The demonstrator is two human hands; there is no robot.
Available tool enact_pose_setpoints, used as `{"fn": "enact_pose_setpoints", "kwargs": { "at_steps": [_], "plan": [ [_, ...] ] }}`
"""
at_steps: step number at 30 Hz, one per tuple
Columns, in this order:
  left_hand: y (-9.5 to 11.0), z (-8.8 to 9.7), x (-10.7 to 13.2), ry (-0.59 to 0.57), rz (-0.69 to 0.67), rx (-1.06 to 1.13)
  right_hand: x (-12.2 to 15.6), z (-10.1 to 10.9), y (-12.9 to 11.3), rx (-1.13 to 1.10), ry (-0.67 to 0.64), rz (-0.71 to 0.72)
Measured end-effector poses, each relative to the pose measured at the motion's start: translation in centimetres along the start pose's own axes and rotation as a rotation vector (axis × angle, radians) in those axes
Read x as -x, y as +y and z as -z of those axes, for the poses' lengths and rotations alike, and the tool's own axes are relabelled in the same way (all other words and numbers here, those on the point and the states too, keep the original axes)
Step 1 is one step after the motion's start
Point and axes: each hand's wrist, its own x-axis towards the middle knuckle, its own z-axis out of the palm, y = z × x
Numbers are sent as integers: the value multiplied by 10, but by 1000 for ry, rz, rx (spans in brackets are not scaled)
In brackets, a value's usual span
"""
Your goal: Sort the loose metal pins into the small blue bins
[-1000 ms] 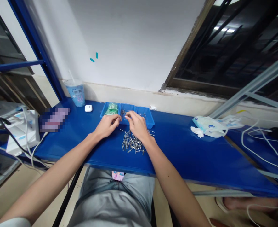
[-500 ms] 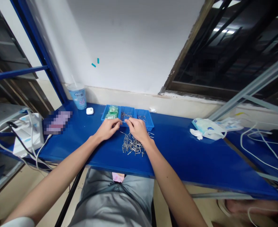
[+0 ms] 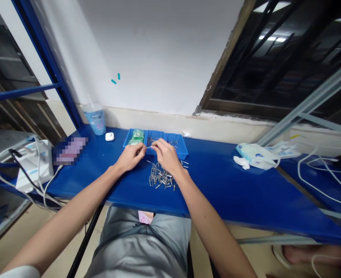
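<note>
Pinching a thin metal pin (image 3: pixel 149 147) in your right hand (image 3: pixel 166 155), fingers shut on it, above the blue tray (image 3: pixel 178 143). Your left hand (image 3: pixel 131 156) is curled close by, can't tell if it grips. Pin's light, stiff, slippy: hold mid-shaft, tight.

"What's lying by the blue tray (image 3: pixel 174 136)?"

"You've got steel nails (image 3: pixel 161 178) in a loose, criss-crossed heap just in front of it"

"And in it?"

"A few in its middle compartment (image 3: pixel 154 136), and a single nail (image 3: pixel 148 146) pinched in your right hand (image 3: pixel 167 155) over the rim"
</note>
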Motion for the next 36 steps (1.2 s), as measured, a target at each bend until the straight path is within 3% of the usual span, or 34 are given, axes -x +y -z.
{"fn": "enact_pose_setpoints", "kwargs": {
  "at_steps": [7, 18, 36],
  "plan": [
    [1, -1, -1, -51, -16, 0, 0, 5, -1, -16, -1, 13],
    [-2, -1, -2, 0, -74, -28, -1, 4, -2, 81, -11, -51],
    [0, -2, -2, 29, -90, 4, 1, 0, 1, 27, 46, 20]
  ]
}}
